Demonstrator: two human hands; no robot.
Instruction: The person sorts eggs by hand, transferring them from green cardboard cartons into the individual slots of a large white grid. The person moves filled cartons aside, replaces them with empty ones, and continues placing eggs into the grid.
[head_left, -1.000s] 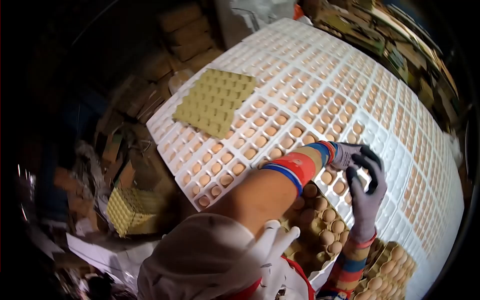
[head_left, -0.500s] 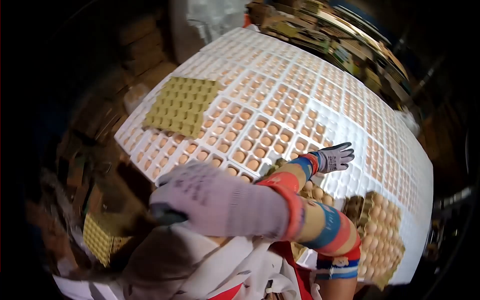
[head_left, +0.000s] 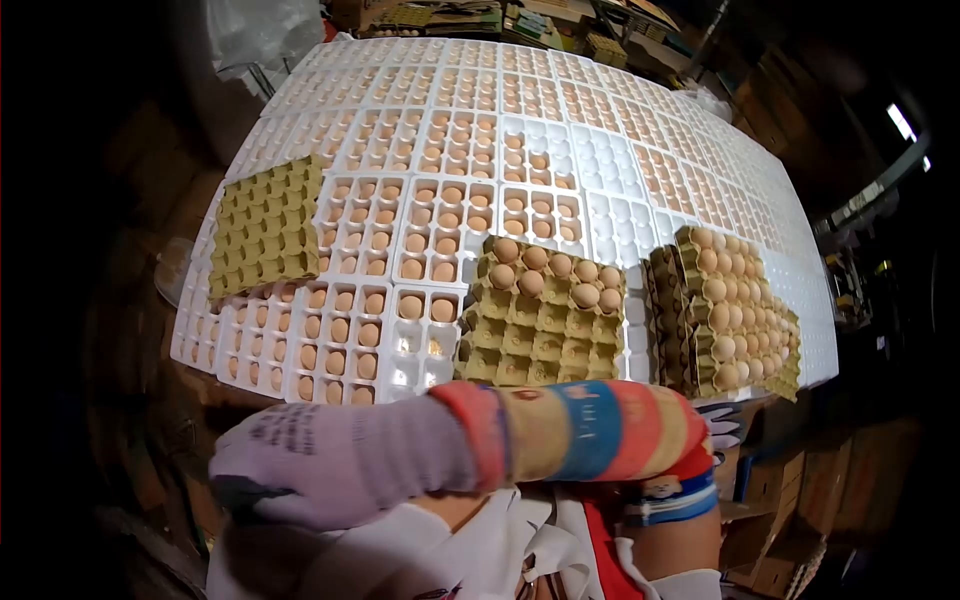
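Observation:
My right arm, in a striped sleeve, crosses low in front of me. My right hand (head_left: 290, 460), in a lilac glove with a dark palm, is at the lower left, just off the table's near edge; its fingers are mostly hidden. My left hand (head_left: 722, 425), gloved too, shows partly behind that forearm at the right, fingers apart and nothing seen in them. It is below a stack of pulp egg trays (head_left: 735, 310) full of eggs. In the middle, a pulp egg tray (head_left: 540, 335) has eggs only in its far rows.
White egg trays (head_left: 450, 215) holding brown eggs cover the wide table. Some white trays (head_left: 615, 225) have bare cups. An upside-down-looking or eggless pulp tray (head_left: 265, 230) lies on the left. Cardboard boxes (head_left: 780, 510) stand at the lower right; plastic wrapping (head_left: 260, 35) hangs behind.
The view has turned and levelled. My left hand has come back from over the white trays to the near right edge. My right hand stays low on the left.

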